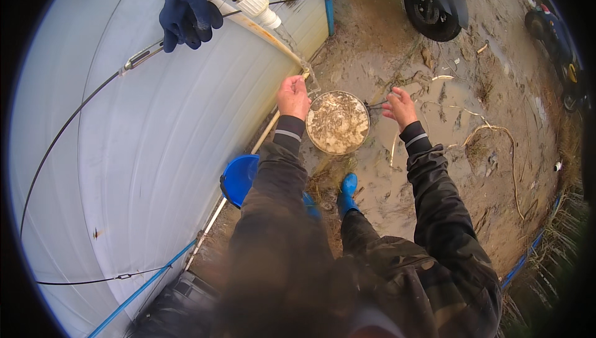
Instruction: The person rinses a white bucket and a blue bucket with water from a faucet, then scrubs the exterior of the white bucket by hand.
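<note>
Water runs from a white plastic tap (255,3) on an upright pipe (267,35). My left hand (294,98) is at the stream's lower end, its fingers curled; whether anything is between them is unclear. Below, near both hands, is a round, mud-smeared lid or container top (338,122). My right hand (401,107) hovers to its right with fingers apart and nothing visibly held. A thin dark handle or cord (376,104) extends from the round top towards those fingers; contact cannot be made out. Dark blue work gloves (188,10) hang beside the tap.
Plastic sheeting (153,142) walls the left side, crossed by a cable with a turnbuckle (139,58). A blue plastic scoop or basin (240,179) lies at its foot. Muddy, puddled ground holds a loose hose (510,145). Two wheeled vehicles, one with a black tyre (433,10), stand beyond.
</note>
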{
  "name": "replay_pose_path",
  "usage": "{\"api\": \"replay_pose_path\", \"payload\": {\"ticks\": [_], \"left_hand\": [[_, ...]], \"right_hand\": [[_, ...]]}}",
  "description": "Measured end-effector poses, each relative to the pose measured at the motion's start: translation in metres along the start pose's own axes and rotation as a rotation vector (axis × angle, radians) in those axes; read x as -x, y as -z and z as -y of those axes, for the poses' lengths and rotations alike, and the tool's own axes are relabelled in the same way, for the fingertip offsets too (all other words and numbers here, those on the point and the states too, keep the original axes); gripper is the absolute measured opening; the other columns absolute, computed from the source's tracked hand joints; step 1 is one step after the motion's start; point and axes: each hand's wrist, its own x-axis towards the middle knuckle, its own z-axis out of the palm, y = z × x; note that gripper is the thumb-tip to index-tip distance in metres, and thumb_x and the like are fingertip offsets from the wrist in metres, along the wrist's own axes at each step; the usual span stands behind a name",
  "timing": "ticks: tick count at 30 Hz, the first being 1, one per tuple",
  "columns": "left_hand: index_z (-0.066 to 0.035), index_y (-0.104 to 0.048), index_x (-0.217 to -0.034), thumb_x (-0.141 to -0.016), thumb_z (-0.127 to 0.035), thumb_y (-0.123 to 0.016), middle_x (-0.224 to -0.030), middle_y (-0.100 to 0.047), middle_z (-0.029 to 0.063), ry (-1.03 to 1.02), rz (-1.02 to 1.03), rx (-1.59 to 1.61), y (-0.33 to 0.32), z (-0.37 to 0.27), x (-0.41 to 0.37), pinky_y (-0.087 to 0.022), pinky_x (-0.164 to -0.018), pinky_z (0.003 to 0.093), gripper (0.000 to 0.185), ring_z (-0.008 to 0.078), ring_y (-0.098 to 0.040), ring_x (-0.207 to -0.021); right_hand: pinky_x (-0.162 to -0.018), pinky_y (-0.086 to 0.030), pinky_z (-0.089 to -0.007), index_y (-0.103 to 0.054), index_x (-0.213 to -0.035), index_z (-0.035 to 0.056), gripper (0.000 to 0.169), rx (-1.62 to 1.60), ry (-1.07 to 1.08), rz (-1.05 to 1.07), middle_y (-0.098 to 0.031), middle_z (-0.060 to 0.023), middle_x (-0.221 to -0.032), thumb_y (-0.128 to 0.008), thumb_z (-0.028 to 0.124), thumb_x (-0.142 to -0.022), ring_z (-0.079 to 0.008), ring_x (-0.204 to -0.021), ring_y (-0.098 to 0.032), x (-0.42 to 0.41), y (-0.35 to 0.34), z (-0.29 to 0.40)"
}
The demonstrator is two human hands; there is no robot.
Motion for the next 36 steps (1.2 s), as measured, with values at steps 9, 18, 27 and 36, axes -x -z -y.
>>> {"api": "replay_pose_path", "payload": {"ticks": [9, 18, 27, 36], "left_hand": [[-0.001, -0.034, -0.122, -0.081, -0.020, -0.045, -0.109, -0.051, 0.0189, 0.238, 0.265, -0.884, 0.059, 0.229, 0.029, -0.038, -0.086, 0.0345, 0.046, 0.0296, -0.049, -0.100], [0.000, -0.022, -0.127, -0.085, -0.019, -0.037, -0.084, -0.056, 0.0240, 0.348, 0.389, -0.949, 0.003, 0.240, -0.015, -0.041, -0.068, 0.0444, 0.049, 0.0362, -0.054, -0.076], [-0.001, -0.014, -0.130, -0.081, -0.015, -0.042, -0.106, -0.047, 0.0249, 0.201, 0.604, -1.043, -0.009, 0.237, -0.030, -0.040, -0.075, 0.0416, 0.059, 0.0360, -0.049, -0.092], [-0.003, -0.005, -0.131, -0.080, -0.016, -0.048, -0.136, -0.002, 0.0193, 0.135, 0.856, -1.179, 0.025, 0.261, -0.006, -0.039, -0.085, 0.0369, 0.069, 0.0366, -0.039, -0.109]], "right_hand": [[-0.055, -0.049, -0.0388, -0.028, -0.127, 0.0133, 0.054, 0.112, -0.528, -0.167, -0.044, -0.0147, -0.115, -0.042, 0.039, -0.081, -0.0321, -0.081, -0.055, -0.038, 0.001, -0.238], [-0.072, -0.040, -0.0454, -0.057, -0.089, 0.0035, 0.039, 0.681, -0.199, -0.168, -0.056, -0.0226, -0.082, -0.031, 0.033, -0.086, -0.0393, -0.081, -0.051, -0.074, -0.027, -0.280], [-0.052, -0.049, -0.0344, -0.051, -0.104, -0.0007, 0.038, 0.568, -0.043, -0.259, -0.059, -0.0170, -0.074, -0.039, 0.031, -0.086, -0.0245, -0.062, -0.061, -0.068, -0.012, -0.314], [-0.100, -0.013, -0.0447, -0.033, -0.122, 0.0002, 0.061, 1.270, 0.541, -0.286, -0.025, -0.0176, -0.130, -0.052, 0.031, -0.073, -0.0359, -0.122, -0.018, -0.093, -0.068, -0.219]]}}
